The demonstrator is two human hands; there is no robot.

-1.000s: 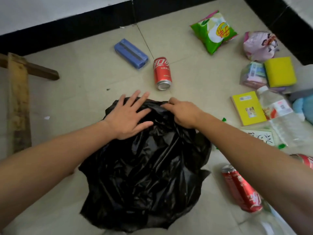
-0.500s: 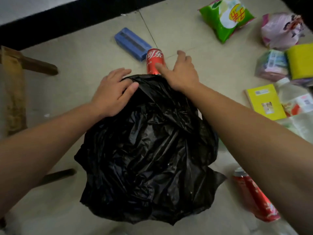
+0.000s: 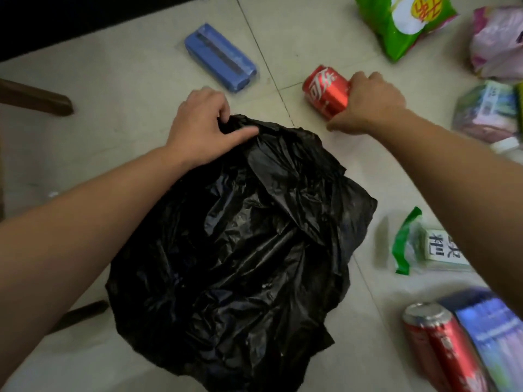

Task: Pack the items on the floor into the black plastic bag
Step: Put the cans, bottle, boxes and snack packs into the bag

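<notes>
The crumpled black plastic bag [image 3: 243,250] lies flat on the tiled floor in front of me. My left hand [image 3: 202,128] pinches the bag's far edge between thumb and fingers. My right hand [image 3: 368,104] is closed around a red soda can [image 3: 325,90] lying on its side just beyond the bag's right corner. A blue rectangular case [image 3: 219,65] lies further back on the left.
A green snack bag [image 3: 402,21] and a pink packet [image 3: 498,43] lie at the back right. Tissue packs [image 3: 486,111] sit at the right edge. A green-edged packet [image 3: 418,247], a second red can [image 3: 447,349] and a blue pack [image 3: 495,335] lie near right. Wooden bars [image 3: 34,97] lie left.
My right hand left the bag's edge, reached forward and closed on the red can, which now lies further right. My left hand went from flat on the bag to gripping its edge.
</notes>
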